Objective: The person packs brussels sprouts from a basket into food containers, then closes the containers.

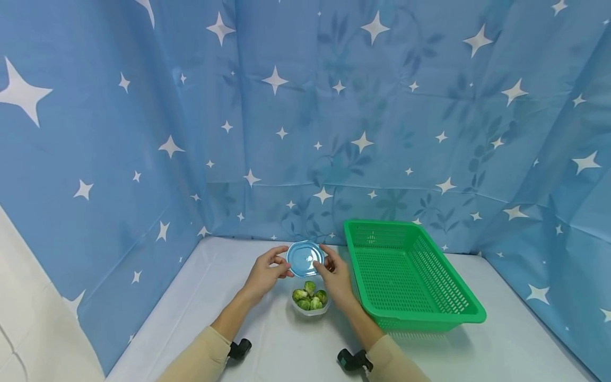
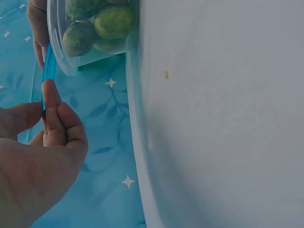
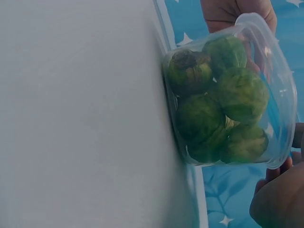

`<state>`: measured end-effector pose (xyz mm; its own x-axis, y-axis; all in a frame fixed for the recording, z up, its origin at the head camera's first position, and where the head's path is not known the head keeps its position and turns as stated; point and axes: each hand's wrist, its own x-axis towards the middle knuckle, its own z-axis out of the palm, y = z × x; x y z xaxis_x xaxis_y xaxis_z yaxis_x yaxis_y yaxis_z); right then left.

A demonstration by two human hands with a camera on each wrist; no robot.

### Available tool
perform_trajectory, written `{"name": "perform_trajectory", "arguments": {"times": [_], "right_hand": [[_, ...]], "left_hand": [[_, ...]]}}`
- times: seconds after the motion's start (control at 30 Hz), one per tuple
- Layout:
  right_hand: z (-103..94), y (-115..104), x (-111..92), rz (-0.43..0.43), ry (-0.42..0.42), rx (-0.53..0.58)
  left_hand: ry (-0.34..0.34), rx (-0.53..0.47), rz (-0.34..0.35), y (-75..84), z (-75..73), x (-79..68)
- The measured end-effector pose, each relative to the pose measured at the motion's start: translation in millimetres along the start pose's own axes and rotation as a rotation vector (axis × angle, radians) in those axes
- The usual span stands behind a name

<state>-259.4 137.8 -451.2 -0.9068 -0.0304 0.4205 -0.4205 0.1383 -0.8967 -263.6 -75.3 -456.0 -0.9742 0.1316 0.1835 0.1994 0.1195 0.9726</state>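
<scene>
A clear blue lid is held up between both hands, just beyond a small clear plastic container. My left hand pinches the lid's left edge between thumb and fingers. On the other side, my right hand grips the right edge, its thumb lying over the top face. Several green Brussels sprouts fill the container, which stands uncovered on the table. In the right wrist view, the sprouts show through the container's side wall. The left wrist view has the lid edge-on.
To the right stands a large green plastic basket with slotted walls, close to my right forearm. A white cloth covers the table. Blue curtains with white stars hang behind and at both sides.
</scene>
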Motion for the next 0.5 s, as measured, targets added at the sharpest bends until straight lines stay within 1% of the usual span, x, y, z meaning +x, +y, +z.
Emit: {"name": "perform_trajectory", "arguments": {"times": [0.1,0.23,0.5], "right_hand": [[-2.0,-9.2,-7.2,0.014,-0.024,-0.015],[-3.7,-14.0,-11.9,0.017,-0.039,-0.013],[-4.6,-16.1,-19.6,0.069,-0.043,-0.007]], "left_hand": [[-0.016,0.000,-0.009,-1.4,-0.2,-5.4],[-0.054,0.015,-0.007,-3.5,-1.9,-10.5],[-0.173,0.065,-0.026,-5.5,-9.5,-20.5]]}}
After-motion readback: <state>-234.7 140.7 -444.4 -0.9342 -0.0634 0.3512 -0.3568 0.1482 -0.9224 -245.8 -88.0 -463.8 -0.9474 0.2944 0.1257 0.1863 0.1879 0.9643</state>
